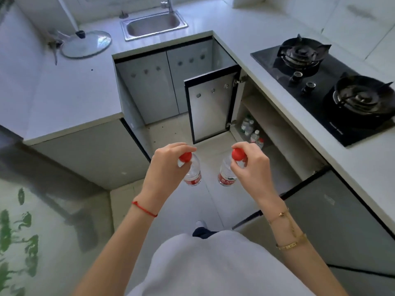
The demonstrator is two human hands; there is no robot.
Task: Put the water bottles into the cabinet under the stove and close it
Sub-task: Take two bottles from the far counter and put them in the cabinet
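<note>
Two clear water bottles with red caps and red labels hang upright above the tiled floor, one in each hand. The left hand grips the left bottle at its cap and neck; the right hand pinches the right bottle just under its cap. Ahead and to the right, the cabinet door under the stove stands swung open. On the cabinet's bottom shelf, several more bottles stand together near the hinge side. The black two-burner stove sits in the white counter, and a steel sink lies farther back.
</note>
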